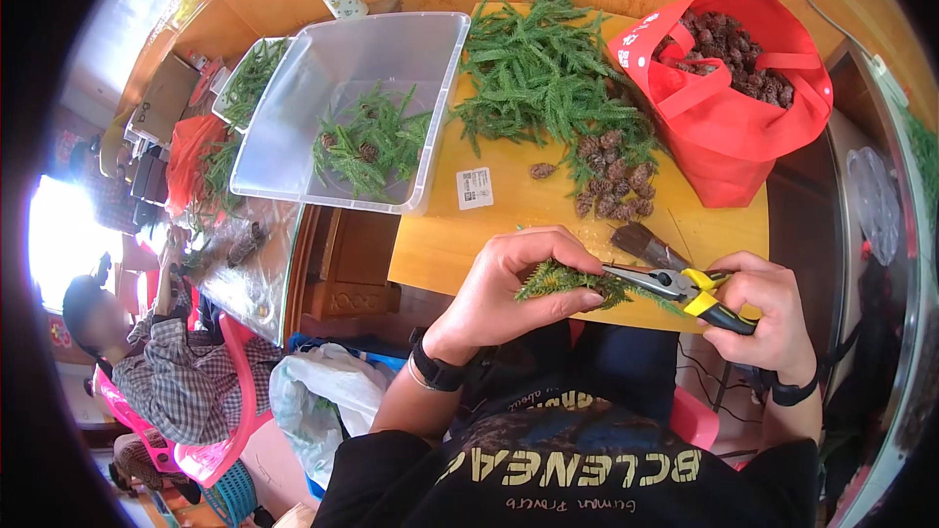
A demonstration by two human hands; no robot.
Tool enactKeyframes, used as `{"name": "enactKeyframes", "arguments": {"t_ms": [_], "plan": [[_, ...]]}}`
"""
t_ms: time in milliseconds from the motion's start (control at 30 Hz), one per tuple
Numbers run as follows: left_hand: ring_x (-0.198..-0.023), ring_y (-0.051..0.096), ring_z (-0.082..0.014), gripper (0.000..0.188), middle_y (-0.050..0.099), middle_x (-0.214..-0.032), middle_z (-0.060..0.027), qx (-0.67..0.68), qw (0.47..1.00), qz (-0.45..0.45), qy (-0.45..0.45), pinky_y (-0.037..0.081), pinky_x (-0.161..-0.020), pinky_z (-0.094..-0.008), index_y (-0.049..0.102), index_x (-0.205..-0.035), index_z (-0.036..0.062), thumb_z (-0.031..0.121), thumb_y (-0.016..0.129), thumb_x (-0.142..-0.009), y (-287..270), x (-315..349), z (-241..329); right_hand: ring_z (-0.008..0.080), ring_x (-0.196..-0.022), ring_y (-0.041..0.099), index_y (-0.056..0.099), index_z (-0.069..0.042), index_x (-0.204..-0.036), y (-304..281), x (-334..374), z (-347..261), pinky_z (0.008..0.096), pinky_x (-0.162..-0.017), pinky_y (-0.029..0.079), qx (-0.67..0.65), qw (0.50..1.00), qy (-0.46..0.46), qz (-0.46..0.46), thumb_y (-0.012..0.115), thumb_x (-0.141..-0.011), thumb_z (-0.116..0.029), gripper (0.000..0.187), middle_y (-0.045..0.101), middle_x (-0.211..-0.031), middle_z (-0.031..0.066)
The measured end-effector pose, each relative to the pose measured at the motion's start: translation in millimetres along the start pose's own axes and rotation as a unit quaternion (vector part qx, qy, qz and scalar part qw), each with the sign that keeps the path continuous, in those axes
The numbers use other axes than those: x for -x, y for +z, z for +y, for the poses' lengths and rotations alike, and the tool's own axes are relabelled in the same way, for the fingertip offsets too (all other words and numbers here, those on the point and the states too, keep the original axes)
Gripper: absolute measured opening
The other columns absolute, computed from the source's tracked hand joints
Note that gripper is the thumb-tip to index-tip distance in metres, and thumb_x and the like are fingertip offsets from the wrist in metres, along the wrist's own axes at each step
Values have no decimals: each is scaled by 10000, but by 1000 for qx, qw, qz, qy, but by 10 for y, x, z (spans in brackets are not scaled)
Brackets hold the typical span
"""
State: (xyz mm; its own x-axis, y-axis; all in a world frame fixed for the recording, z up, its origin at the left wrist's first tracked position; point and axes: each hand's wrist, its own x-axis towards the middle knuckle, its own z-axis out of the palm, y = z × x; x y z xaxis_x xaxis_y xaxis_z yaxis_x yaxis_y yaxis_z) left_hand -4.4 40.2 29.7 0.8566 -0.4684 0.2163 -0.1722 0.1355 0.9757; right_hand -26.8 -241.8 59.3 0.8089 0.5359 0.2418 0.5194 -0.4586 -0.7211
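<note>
My left hand (518, 279) pinches a green artificial pine sprig (550, 279) between thumb and fingers, low over the near edge of the yellow table (430, 249). In my right hand (768, 308) is a pair of long-nose pliers (719, 311) with yellow and black handles. The pliers' jaws point left and meet the sprig at my left fingertips; what lies between them is too small to make out. Just beyond the pliers lies a dark brown bundle of thin strands (648, 244). Brown pine cones (616, 181) are heaped behind it.
A pile of green sprigs (538, 73) covers the table's far side. To its left stands a clear plastic bin (391, 49) holding finished-looking sprigs with cones. A red bag (724, 137) of cones is at right. A white label (475, 189) lies flat. Another person (196, 372) sits at far left.
</note>
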Motion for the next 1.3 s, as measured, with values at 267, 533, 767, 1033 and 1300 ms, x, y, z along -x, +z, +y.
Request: {"name": "enactKeyframes", "arguments": {"t_ms": [267,533,767,1033,1300], "plan": [[-789,588,-175,174,609,-843,-101,-16,999,-8,35,463,-724,-277,611,-849,-9,-53,685,-697,-13,0,-55,271,-561,536,463,-59,-581,12,-3,-49,381,-748,509,-21,1000,1,11,727,-554,-95,267,483,-540,38],[-833,606,-194,221,636,-864,-74,7,998,-13,57,458,-767,-283,626,-871,22,-40,648,-660,-31,-9,-122,200,-522,526,454,-57,-599,-182,-38,-77,249,-562,458,-89,985,97,-109,712,-613,-126,267,451,-529,47],[-757,600,-228,194,658,-809,-89,-125,974,-7,187,475,-700,-323,637,-828,10,5,706,-647,-25,-69,-55,114,-599,591,500,-8,-646,-259,-77,-67,235,-508,422,-338,875,243,-247,614,-760,-140,208,545,-564,37],[-739,593,-226,138,658,-811,-85,-119,960,-11,254,466,-683,-323,654,-821,18,59,699,-697,-11,-91,-53,245,-744,625,538,61,-801,-204,-62,79,274,-668,466,-531,719,298,-335,503,-826,-164,228,553,-575,64],[-717,587,-211,111,655,-787,-81,-108,964,-20,244,461,-660,-306,652,-754,31,49,724,-671,16,-109,26,219,-747,614,512,138,-1052,-209,-1,45,292,-735,462,-571,666,325,-353,492,-872,-166,353,634,-811,155]]}}
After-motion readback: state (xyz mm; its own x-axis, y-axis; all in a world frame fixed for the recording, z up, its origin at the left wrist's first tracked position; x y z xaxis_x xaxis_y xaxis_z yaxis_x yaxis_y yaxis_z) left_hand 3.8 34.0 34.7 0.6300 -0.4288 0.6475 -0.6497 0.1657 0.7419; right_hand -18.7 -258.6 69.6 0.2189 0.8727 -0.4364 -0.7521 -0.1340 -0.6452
